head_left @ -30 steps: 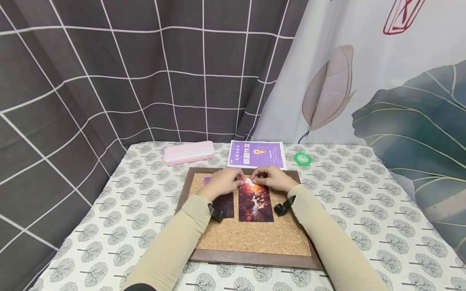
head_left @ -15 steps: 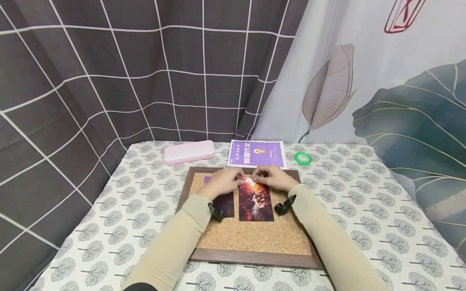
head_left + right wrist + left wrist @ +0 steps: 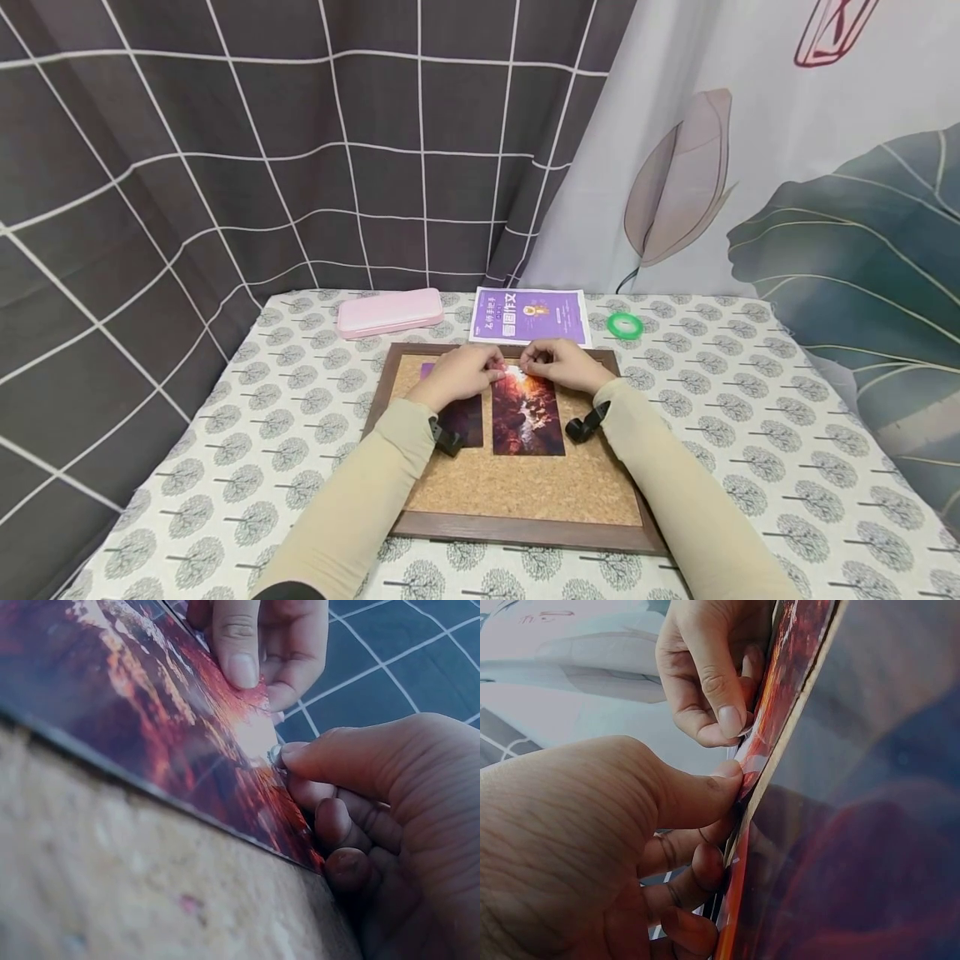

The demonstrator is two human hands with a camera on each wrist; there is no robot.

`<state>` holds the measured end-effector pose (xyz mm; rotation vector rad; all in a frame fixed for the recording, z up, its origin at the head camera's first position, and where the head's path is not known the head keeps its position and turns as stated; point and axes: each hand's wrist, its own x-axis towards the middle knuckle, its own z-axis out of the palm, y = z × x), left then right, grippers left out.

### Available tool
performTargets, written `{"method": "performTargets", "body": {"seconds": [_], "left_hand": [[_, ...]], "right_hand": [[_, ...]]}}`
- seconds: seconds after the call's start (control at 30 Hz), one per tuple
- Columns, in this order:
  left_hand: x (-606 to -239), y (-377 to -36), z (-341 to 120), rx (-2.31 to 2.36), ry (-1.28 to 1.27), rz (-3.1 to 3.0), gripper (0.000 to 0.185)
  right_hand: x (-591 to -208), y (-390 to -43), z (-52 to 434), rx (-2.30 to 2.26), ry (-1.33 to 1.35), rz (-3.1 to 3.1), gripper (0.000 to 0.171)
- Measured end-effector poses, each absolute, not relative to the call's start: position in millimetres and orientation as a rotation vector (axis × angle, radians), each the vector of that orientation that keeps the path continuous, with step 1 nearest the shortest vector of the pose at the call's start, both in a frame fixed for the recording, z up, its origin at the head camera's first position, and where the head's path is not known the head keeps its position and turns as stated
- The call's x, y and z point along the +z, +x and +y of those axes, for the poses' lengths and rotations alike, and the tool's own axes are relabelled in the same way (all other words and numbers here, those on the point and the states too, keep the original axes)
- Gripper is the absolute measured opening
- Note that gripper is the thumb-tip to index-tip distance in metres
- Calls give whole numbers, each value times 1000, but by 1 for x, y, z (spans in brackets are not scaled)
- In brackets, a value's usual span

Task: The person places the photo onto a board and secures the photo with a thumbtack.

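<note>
A glossy red-and-dark photo print [image 3: 527,417] of a glowing scene lies on a brown-framed cork board [image 3: 525,492]. My left hand [image 3: 463,373] is at the photo's upper left; its thumb [image 3: 712,796] presses the face near the top edge, with fingers curled beyond that edge. At the upper right is my right hand [image 3: 564,367], whose thumb and forefinger pinch a small clear, shiny thing [image 3: 275,755] at the same edge. Its exact kind is too small to tell. Left of the photo lies a dark purple print [image 3: 467,421], partly covered by my left hand.
Behind the board lie a pink case [image 3: 390,312], a purple-and-white booklet [image 3: 529,317] and a green tape roll [image 3: 624,326]. A tree-patterned cloth [image 3: 750,417] covers the table. Curtains hang at the back, a dark checked one [image 3: 375,183] at left.
</note>
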<state>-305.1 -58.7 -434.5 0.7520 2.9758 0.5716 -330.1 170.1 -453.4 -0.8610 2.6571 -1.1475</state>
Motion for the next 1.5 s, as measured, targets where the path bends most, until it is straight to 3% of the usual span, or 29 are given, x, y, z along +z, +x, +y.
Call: {"method": "performTargets", "body": {"seconds": [1.5], "left_hand": [[-434, -306, -59, 589, 741, 2951, 17]], "right_hand": [[-441, -326, 159, -1162, -625, 2663, 8]]}}
